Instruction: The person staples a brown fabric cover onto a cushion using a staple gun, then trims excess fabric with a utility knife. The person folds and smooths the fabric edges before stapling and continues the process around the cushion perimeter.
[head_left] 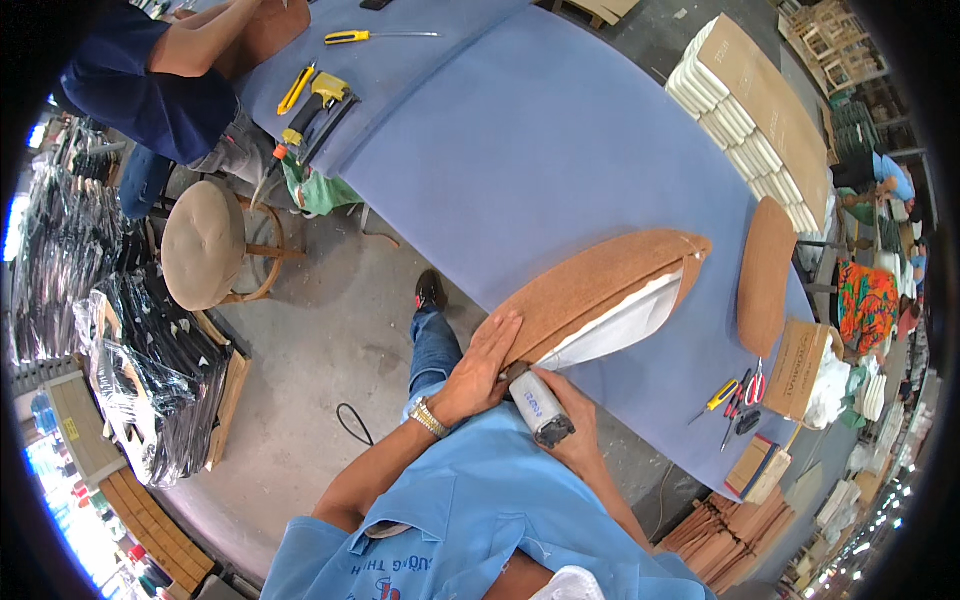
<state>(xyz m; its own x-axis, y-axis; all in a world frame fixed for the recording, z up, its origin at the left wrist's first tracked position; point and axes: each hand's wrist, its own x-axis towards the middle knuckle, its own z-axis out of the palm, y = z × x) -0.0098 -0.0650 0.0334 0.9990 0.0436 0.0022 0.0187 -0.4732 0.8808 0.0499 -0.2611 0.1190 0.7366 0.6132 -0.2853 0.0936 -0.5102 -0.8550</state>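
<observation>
A brown upholstered cushion with a curved, pointed outline leans over the near edge of the blue table. White lining shows through its open side. My left hand lies with fingers stretched flat on the cushion's near end, pressing the brown fabric. In my right hand is a grey cylindrical power tool with a dark end cap. Its front end meets the cushion's near corner beside my left fingers. The tool's grip and most of my right fingers are hidden beneath its body.
Another brown cushion rests on the table's right side, near pliers, a yellow-handled screwdriver and a cardboard box. At far left, a co-worker works near a yellow staple gun. A round stool stands left.
</observation>
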